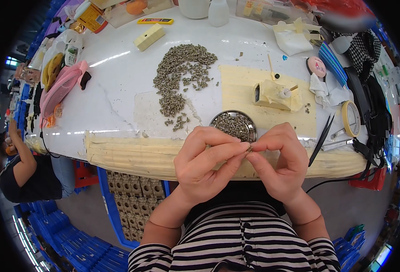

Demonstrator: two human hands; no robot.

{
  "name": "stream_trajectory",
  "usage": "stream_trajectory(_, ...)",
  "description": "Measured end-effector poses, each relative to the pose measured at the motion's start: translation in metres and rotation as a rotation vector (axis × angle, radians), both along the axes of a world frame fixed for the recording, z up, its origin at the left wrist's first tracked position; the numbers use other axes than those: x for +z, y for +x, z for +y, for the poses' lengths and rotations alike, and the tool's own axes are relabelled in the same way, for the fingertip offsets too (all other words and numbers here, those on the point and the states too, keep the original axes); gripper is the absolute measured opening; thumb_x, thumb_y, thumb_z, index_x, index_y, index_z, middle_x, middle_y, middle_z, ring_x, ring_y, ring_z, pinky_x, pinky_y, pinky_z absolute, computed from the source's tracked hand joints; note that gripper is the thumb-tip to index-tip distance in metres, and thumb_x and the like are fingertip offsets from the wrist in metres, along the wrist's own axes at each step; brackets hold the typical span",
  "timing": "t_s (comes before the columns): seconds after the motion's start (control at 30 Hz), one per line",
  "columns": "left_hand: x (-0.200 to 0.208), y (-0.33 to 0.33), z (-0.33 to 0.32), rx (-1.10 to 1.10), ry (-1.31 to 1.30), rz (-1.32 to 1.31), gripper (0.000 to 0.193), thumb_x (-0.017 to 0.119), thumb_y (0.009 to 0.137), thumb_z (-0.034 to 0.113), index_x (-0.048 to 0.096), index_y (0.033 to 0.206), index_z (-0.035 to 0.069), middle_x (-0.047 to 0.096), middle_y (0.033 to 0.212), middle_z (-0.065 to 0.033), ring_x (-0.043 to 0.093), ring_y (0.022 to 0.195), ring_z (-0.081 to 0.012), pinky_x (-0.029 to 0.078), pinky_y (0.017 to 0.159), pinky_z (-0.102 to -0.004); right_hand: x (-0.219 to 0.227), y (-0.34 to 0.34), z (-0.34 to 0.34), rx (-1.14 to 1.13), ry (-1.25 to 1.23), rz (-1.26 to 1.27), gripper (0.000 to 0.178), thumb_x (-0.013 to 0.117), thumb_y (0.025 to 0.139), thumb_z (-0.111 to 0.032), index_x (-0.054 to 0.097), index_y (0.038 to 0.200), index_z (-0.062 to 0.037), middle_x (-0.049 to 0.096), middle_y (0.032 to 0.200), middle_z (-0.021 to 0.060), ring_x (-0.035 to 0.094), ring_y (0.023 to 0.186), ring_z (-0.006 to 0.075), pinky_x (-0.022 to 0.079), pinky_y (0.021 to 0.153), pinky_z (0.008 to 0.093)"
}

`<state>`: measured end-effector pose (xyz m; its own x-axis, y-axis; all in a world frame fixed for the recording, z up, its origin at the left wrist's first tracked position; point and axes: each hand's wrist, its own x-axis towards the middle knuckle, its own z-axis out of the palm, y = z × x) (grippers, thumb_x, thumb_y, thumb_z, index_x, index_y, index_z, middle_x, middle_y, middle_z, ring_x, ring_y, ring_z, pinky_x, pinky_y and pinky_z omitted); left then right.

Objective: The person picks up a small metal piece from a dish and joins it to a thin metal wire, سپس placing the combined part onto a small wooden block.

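My left hand (209, 163) and my right hand (279, 158) meet over the table's padded front edge, fingertips pinched together. Between them is a tiny metallic piece (250, 148), mostly covered by the fingers; its exact kind is too small to tell. Just beyond the fingertips stands a round metal dish (255, 127) filled with small grey metal parts (232, 124). Farther off, to the left, a large loose pile of similar small metal parts (186, 61) spreads over the white table (118, 86).
A tape-wrapped block holding a small bottle (277, 95) stands on yellowish paper (236, 84). Black tweezers (320, 140) and a tape roll (350, 119) lie right. A pink mesh item (64, 86) sits left. Below the edge, a blue crate (111, 208) holds metal blocks. Another person (32, 174) sits left.
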<state>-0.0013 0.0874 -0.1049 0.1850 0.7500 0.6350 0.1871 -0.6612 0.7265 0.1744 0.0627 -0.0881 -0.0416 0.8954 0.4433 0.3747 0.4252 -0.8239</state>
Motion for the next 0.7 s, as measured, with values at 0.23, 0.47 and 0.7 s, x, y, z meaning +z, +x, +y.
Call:
stream_trajectory(0.23,-0.0002,0.0009,-0.0018,0.041,-0.038,-0.021,0.022,0.076,0.074,-0.006,0.073,0.094,0.001,0.067,0.089,-0.0095,0.062,0.081,-0.0212,0.049,0.072,-0.0297,0.0013,-0.0046,-0.0027,-0.063,0.311,-0.264,0.032,0.083,0.067,-0.003,0.075,0.098,-0.0051,0.068,0.086,0.0036,0.057,0.074,0.0210,0.046,0.066,0.0306)
stream_trajectory(0.47,0.0010,-0.0017,0.0000,-0.028,-0.018,-0.005,0.022,0.077,0.074,-0.005,0.073,0.094,0.003,0.067,0.090,-0.0095,0.062,0.081,-0.0200,0.048,0.071,-0.0295,-0.0032,0.0004,0.0004,0.064,-0.004,0.024,0.018,0.079,0.076,-0.003,0.073,0.093,-0.0025,0.068,0.084,0.0082,0.060,0.075,0.0218,0.047,0.068,0.0305)
stream_trajectory(0.7,0.0017,-0.0004,0.0005,-0.020,-0.018,-0.014,0.029,0.080,0.071,-0.004,0.076,0.097,0.005,0.068,0.090,-0.0064,0.063,0.078,-0.0196,0.048,0.068,-0.0298,-0.0019,0.0008,0.0004,0.048,-0.094,0.141,0.015,0.080,0.076,-0.003,0.070,0.088,-0.0036,0.067,0.083,0.0070,0.059,0.076,0.0214,0.046,0.070,0.0296)
